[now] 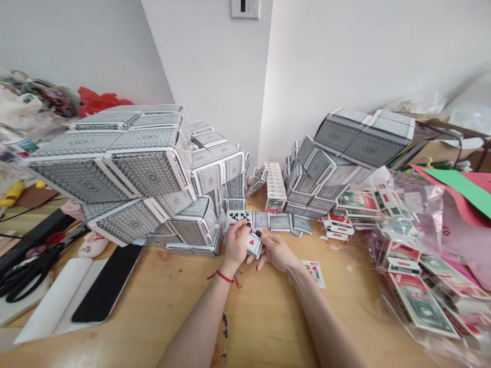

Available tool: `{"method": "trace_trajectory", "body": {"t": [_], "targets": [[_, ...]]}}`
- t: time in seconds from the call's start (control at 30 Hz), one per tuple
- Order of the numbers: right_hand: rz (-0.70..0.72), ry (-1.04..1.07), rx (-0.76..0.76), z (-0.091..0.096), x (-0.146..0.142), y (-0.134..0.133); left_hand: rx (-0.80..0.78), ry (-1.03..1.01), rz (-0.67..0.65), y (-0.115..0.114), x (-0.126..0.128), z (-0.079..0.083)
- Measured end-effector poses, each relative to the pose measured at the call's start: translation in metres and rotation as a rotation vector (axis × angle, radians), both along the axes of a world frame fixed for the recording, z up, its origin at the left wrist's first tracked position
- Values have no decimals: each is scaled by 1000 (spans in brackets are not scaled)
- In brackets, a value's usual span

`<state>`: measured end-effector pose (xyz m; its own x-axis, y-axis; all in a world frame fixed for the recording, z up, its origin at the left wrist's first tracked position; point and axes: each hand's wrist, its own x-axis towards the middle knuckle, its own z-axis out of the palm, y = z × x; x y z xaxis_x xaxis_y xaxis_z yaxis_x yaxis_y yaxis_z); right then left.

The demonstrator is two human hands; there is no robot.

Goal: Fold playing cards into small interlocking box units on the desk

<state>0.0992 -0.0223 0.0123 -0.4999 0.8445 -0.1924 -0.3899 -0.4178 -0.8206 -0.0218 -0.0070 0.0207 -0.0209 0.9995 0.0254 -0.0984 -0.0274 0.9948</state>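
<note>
Both my hands meet over the middle of the wooden table (pixel 268 327). My left hand (pixel 236 245), with a red string at the wrist, and my right hand (pixel 276 252) are closed together on a small folded piece of playing cards (pixel 253 244) that shows a red heart. Just behind them lies a row of folded card pieces (pixel 280 221) and a black-pip card (pixel 238 216). A face card (pixel 315 271) lies flat to the right of my right wrist.
A big block built of grey-backed cards (pixel 126 168) stands at the left, a smaller one (pixel 345 148) at the right. Card boxes (pixel 414 296) lie in plastic bags at the right. Scissors (pixel 26 271), a black phone (pixel 107 286) and white sheets lie at the left.
</note>
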Motion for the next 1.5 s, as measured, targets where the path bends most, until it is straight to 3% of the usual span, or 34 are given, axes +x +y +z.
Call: {"method": "trace_trajectory", "body": {"t": [0.2, 0.37, 0.63, 0.93, 1.27, 1.5], "targets": [[-49, -17, 88, -2, -3, 0, 0, 93, 201, 8, -2, -7], [-17, -33, 105, -5, -2, 0, -68, 45, 228, 9, -3, -8], [-297, -126, 185, -8, -9, 2, -132, -233, -85, 11, -2, -6], [-313, 1, 154, -10, -8, 3, -71, 152, -80, 8, 1, -7], [-347, -36, 227, -13, -9, 3, 41, 213, -45, 7, 1, -8], [-338, -107, 307, -23, -10, 5, 100, 304, 103, 3, 7, -8]]}}
